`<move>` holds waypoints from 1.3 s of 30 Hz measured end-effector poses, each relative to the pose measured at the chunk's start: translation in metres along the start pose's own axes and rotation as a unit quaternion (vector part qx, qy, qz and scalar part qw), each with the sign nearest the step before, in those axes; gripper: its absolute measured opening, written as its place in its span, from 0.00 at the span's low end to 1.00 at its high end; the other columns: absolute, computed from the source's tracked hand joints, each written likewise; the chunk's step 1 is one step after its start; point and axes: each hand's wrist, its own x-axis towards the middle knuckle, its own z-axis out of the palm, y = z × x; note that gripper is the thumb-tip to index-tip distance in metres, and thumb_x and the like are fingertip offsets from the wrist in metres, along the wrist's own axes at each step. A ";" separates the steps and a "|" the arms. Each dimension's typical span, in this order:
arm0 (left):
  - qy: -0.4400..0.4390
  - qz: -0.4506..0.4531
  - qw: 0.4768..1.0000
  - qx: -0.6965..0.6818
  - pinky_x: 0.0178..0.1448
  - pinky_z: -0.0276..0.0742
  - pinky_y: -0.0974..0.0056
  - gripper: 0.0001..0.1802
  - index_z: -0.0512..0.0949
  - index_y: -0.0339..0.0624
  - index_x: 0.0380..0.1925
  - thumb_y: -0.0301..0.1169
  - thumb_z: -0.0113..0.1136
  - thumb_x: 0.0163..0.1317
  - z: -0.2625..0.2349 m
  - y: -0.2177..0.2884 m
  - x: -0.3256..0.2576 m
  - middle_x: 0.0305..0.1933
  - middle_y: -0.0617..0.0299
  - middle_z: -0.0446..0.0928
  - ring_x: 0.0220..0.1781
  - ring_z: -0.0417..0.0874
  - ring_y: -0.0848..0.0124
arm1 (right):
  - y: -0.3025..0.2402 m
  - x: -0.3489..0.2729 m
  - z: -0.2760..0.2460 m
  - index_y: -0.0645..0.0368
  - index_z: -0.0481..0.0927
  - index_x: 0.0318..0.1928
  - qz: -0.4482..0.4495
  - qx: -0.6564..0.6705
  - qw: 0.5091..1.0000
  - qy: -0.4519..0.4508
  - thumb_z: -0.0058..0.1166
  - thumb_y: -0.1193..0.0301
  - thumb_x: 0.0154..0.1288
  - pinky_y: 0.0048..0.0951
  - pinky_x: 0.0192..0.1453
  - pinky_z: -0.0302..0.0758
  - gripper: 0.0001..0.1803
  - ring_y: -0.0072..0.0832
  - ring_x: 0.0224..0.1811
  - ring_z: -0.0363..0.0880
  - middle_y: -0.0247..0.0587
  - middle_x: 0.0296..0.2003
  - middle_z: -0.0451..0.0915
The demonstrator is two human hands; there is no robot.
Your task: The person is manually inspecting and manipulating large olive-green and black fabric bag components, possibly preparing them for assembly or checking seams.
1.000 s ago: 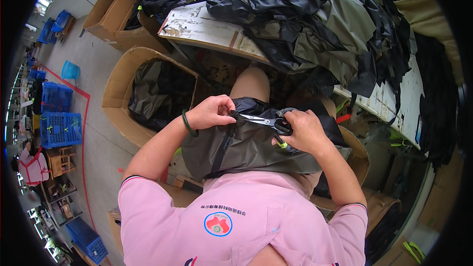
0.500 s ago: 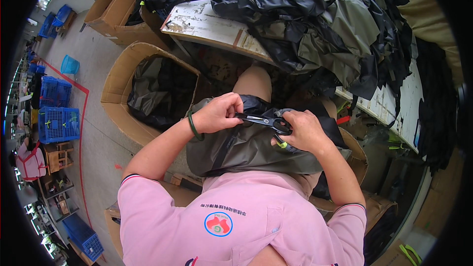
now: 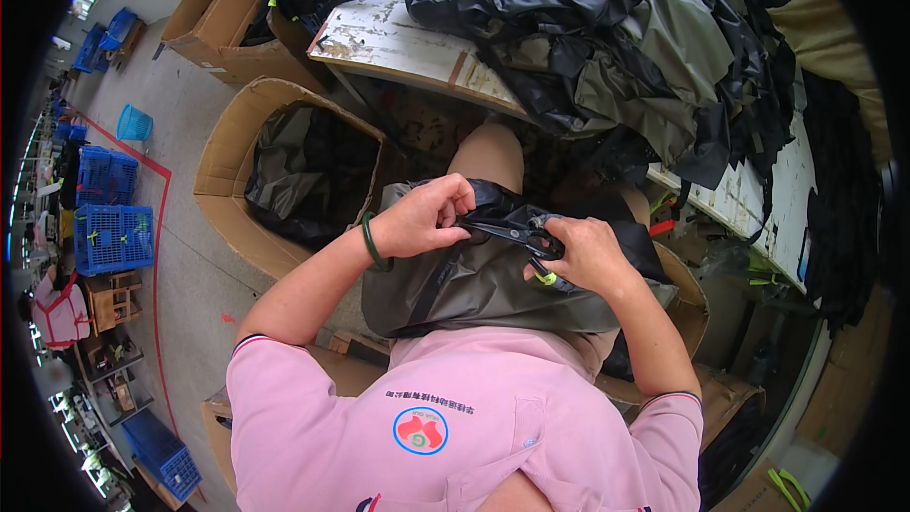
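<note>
Across my lap lies a piece of olive and black coated fabric, with a black strip near its left side. My right hand is closed round the handles of black scissors, whose blades point left. A yellow-green bit shows below the right fingers. My left hand is closed in a pinch at the fabric's upper edge, right by the scissor tips. The exact bit between the left fingertips is too small to make out. A dark green bangle circles my left wrist.
A cardboard box holding dark fabric stands on the left, with another carton behind it. Ahead, a worn white table bears a heap of black and olive fabric. Blue crates stand farther left on the floor.
My left fingers have shifted slightly right and up at the fabric edge. The scissors have turned a little, and their blades show less shine. Both hands keep their grip.
</note>
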 end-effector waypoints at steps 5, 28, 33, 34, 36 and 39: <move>-0.013 -0.005 1.000 0.013 0.36 0.69 0.75 0.22 0.69 0.41 0.45 0.18 0.67 0.53 0.000 0.004 0.001 0.36 0.67 0.69 0.29 0.69 0.81 | -0.002 0.002 -0.004 0.59 0.77 0.25 -0.031 -0.012 0.999 0.015 0.73 0.43 0.41 0.42 0.36 0.76 0.31 0.45 0.30 0.82 0.43 0.25 0.80; 0.185 0.165 0.914 0.320 0.49 0.76 0.66 0.22 0.73 0.41 0.52 0.25 0.68 0.56 -0.055 -0.007 0.035 0.46 0.59 0.75 0.43 0.78 0.68 | 0.034 -0.144 0.002 0.63 0.72 0.32 0.241 0.153 0.958 0.000 0.77 0.68 0.43 0.38 0.35 0.72 0.24 0.44 0.29 0.74 0.46 0.26 0.75; 0.022 0.054 0.975 0.213 0.45 0.76 0.67 0.11 0.79 0.37 0.37 0.31 0.69 0.60 -0.035 0.018 0.002 0.35 0.61 0.78 0.37 0.79 0.72 | 0.054 -0.184 0.054 0.62 0.76 0.39 0.202 0.109 0.968 0.097 0.71 0.75 0.45 0.41 0.51 0.70 0.20 0.48 0.45 0.74 0.45 0.36 0.78; -0.005 0.040 0.983 0.179 0.45 0.76 0.67 0.11 0.79 0.37 0.36 0.31 0.69 0.60 -0.028 0.021 -0.004 0.35 0.61 0.78 0.37 0.79 0.72 | 0.055 -0.188 0.059 0.61 0.76 0.40 0.191 0.080 0.971 0.119 0.70 0.76 0.45 0.41 0.53 0.70 0.20 0.48 0.46 0.74 0.46 0.37 0.78; -0.041 0.022 0.987 0.151 0.45 0.76 0.66 0.10 0.79 0.38 0.36 0.31 0.69 0.59 -0.008 0.025 -0.016 0.34 0.59 0.78 0.37 0.80 0.69 | 0.062 -0.188 0.074 0.61 0.77 0.40 0.166 0.055 0.973 0.153 0.64 0.81 0.44 0.41 0.54 0.69 0.19 0.49 0.46 0.74 0.47 0.37 0.77; -0.084 0.144 0.970 0.179 0.47 0.74 0.60 0.10 0.79 0.42 0.35 0.32 0.69 0.57 0.045 0.023 -0.021 0.35 0.59 0.78 0.39 0.79 0.60 | 0.072 -0.177 0.084 0.62 0.70 0.32 0.190 0.100 0.960 0.177 0.61 0.82 0.45 0.43 0.48 0.70 0.14 0.52 0.41 0.73 0.50 0.32 0.75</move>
